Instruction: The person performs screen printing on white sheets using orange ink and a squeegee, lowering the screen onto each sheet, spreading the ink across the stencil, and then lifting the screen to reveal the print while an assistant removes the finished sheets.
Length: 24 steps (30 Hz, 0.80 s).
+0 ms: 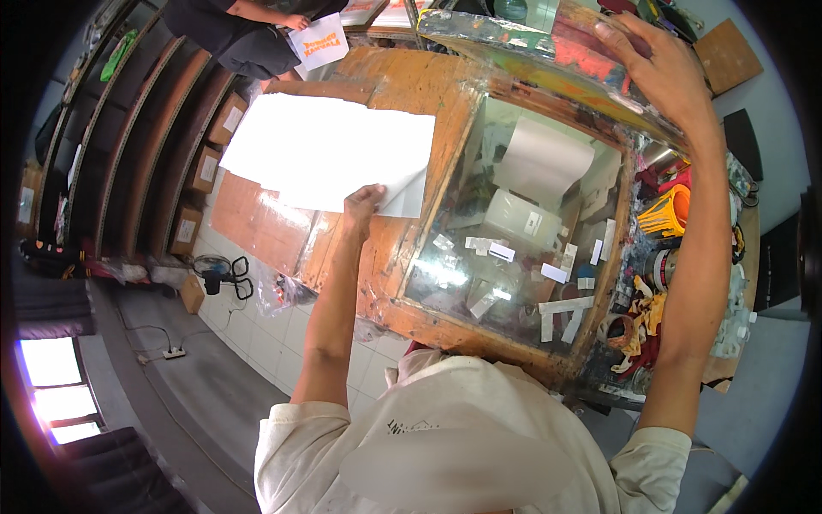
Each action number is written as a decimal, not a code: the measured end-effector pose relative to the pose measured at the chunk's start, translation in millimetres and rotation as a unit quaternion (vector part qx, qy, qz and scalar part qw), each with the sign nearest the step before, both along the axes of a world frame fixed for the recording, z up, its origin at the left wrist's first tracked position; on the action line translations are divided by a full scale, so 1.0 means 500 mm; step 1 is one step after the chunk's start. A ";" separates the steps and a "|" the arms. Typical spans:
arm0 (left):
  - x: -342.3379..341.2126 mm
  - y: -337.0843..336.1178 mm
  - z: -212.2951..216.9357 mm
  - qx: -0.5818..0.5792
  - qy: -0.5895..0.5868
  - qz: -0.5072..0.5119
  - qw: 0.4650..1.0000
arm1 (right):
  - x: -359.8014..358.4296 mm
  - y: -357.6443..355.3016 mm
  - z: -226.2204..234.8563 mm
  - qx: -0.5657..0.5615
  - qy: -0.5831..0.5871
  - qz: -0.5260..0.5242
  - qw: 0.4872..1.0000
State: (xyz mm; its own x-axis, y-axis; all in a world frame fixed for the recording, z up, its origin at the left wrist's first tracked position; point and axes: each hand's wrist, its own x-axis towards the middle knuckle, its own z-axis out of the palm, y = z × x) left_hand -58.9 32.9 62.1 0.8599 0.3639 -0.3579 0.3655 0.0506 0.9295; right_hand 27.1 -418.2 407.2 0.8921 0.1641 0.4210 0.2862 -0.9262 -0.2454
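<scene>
My left hand (366, 200) is closed on the near right corner of a white paper sheet (402, 190), whose edge curls up from a spread stack of white paper (334, 146). The stack lies on a worn wooden table. At the upper right, my right hand (655, 64) grips the top of a raised, paint-smeared screen-printing frame (548, 60), with the thumb on the near side and its other fingers partly hidden. Below the frame, a glass panel (445, 283) set in the wooden table has a curled pale sheet (545, 160) and several strips of tape on it or beneath it.
A person (235, 34) at the far left holds a white sheet with orange print (318, 43). Dark shelves (141, 146) with cardboard boxes line the left. On the right stand an orange paint-streaked container (664, 212), tape rolls and stained cloths. Black scissor-like handles (240, 278) show beside the table.
</scene>
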 end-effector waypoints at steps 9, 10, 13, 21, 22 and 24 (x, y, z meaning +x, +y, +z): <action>0.008 -0.297 -0.032 0.434 -0.200 -0.308 0.822 | -0.059 0.065 0.085 -0.004 0.008 -0.032 0.999; -0.002 -0.347 -0.048 0.412 -0.180 -0.332 0.830 | -0.056 0.063 0.090 0.015 0.054 -0.038 0.998; -0.033 -0.483 -0.082 0.372 -0.228 -0.409 0.802 | -0.042 0.043 0.087 0.032 0.104 -0.057 0.992; -0.061 -0.590 -0.072 0.572 -0.214 -0.323 0.723 | -0.037 0.014 0.101 0.037 0.150 -0.012 0.988; -0.066 -0.587 -0.070 0.571 -0.138 -0.355 0.727 | -0.028 0.008 0.113 0.031 0.195 -0.021 0.980; -0.063 -0.581 -0.068 0.560 -0.176 -0.413 0.696 | -0.019 0.054 0.130 -0.003 0.219 -0.141 0.965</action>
